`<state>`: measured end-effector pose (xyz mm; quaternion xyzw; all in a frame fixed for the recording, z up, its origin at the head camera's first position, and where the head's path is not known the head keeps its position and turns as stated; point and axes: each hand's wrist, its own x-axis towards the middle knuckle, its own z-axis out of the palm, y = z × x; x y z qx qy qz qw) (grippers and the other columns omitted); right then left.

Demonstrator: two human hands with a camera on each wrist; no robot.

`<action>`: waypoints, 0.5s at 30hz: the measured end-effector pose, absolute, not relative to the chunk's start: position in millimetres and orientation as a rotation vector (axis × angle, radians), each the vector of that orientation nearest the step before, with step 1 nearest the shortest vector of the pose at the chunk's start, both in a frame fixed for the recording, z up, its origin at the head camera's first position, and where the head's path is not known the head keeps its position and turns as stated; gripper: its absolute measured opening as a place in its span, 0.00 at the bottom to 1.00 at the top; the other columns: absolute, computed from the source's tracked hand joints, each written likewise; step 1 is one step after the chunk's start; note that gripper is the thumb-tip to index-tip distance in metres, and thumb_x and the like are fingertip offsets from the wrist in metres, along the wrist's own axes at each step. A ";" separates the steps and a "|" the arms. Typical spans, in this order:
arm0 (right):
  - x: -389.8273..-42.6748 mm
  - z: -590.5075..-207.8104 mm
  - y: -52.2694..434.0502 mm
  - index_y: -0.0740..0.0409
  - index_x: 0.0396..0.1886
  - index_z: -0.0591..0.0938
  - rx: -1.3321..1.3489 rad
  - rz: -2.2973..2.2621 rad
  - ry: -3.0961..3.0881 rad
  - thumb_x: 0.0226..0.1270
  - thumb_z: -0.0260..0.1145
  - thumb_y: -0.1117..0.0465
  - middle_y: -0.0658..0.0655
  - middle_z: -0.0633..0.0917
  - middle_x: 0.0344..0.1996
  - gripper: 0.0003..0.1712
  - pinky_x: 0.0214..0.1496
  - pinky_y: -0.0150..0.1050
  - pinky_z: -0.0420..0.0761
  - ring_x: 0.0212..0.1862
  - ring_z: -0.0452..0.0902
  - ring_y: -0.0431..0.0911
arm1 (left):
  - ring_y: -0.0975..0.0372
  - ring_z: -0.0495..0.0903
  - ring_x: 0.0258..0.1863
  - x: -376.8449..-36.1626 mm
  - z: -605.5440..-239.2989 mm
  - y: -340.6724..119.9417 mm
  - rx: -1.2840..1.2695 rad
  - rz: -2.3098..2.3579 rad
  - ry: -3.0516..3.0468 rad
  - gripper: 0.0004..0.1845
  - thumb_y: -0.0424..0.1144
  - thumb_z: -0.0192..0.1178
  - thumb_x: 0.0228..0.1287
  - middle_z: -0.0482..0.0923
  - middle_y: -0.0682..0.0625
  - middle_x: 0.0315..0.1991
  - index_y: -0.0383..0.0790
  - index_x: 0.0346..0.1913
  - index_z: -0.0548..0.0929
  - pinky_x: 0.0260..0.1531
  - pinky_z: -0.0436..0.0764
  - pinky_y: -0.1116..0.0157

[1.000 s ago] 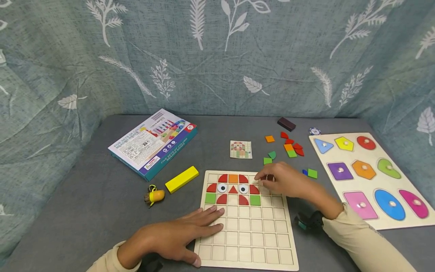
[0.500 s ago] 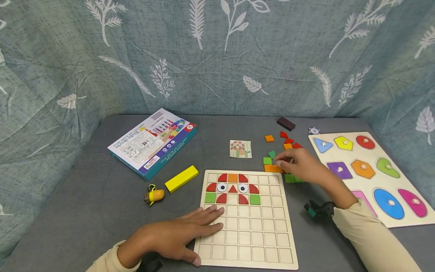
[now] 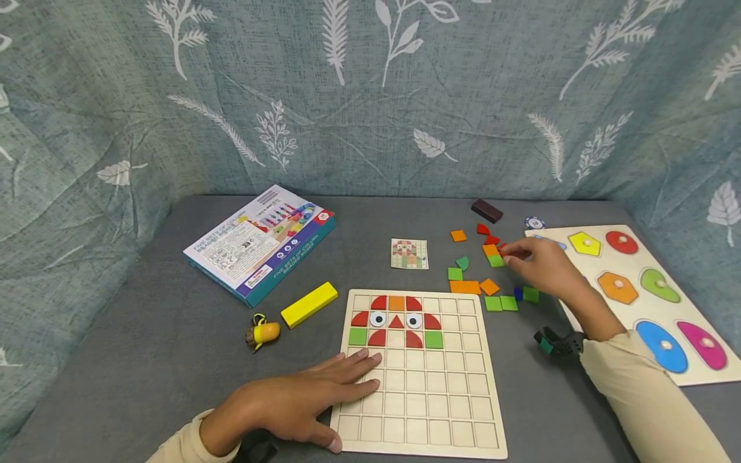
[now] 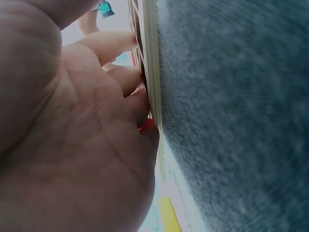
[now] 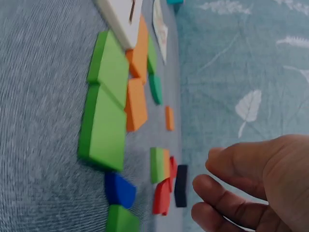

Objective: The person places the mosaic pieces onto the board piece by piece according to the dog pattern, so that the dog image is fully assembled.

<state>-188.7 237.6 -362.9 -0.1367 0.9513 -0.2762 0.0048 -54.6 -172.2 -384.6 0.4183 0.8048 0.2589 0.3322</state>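
Note:
My left hand lies with spread fingers on the left edge of a wooden grid board; the left wrist view shows its fingertips against the board's edge. The board's upper rows hold red pieces, green squares, an orange square and two eye discs. To the right, my right hand hovers by loose red pieces and a green-and-orange pair. In the right wrist view, thumb and fingers are apart, with nothing seen between them. The hand partly hides the red pieces in the head view.
Loose green squares, orange pieces and a blue piece lie right of the board. A picture card sits behind it. A knob puzzle is far right; a box, yellow block and acorn-like toy are left.
My right hand has moved from the board's upper right edge across the loose pieces, to the right and away from me, uncovering orange and green pieces. The left hand has stayed still.

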 end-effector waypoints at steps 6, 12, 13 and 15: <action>-195.5 -368.9 243.7 0.70 0.49 0.83 -0.337 -0.846 3.000 0.70 0.61 0.65 0.69 0.83 0.45 0.14 0.40 0.51 0.77 0.45 0.78 0.59 | 0.58 0.33 0.76 -53.4 -385.3 -171.8 1.141 0.675 2.098 0.43 0.48 0.65 0.63 0.35 0.55 0.78 0.50 0.77 0.55 0.72 0.39 0.54; -203.4 -375.2 244.9 0.71 0.48 0.83 -0.217 -0.845 3.016 0.70 0.61 0.64 0.67 0.84 0.41 0.14 0.36 0.46 0.75 0.37 0.76 0.54 | 0.57 0.36 0.76 -50.7 -380.1 -169.4 1.088 0.638 2.142 0.43 0.46 0.68 0.60 0.37 0.56 0.78 0.50 0.76 0.58 0.71 0.46 0.50; -204.5 -375.7 244.9 0.71 0.48 0.83 -0.198 -0.838 3.021 0.70 0.61 0.64 0.67 0.84 0.41 0.15 0.36 0.45 0.75 0.36 0.75 0.54 | 0.57 0.38 0.76 -50.4 -378.8 -168.6 1.076 0.629 2.156 0.43 0.46 0.69 0.59 0.38 0.56 0.78 0.49 0.76 0.59 0.71 0.48 0.50; -206.3 -376.4 245.2 0.71 0.47 0.83 -0.164 -0.820 3.029 0.70 0.60 0.64 0.68 0.84 0.41 0.15 0.36 0.46 0.74 0.36 0.74 0.54 | 0.56 0.41 0.76 -49.3 -376.0 -167.3 1.059 0.605 2.192 0.43 0.46 0.70 0.58 0.41 0.57 0.78 0.49 0.75 0.61 0.69 0.53 0.49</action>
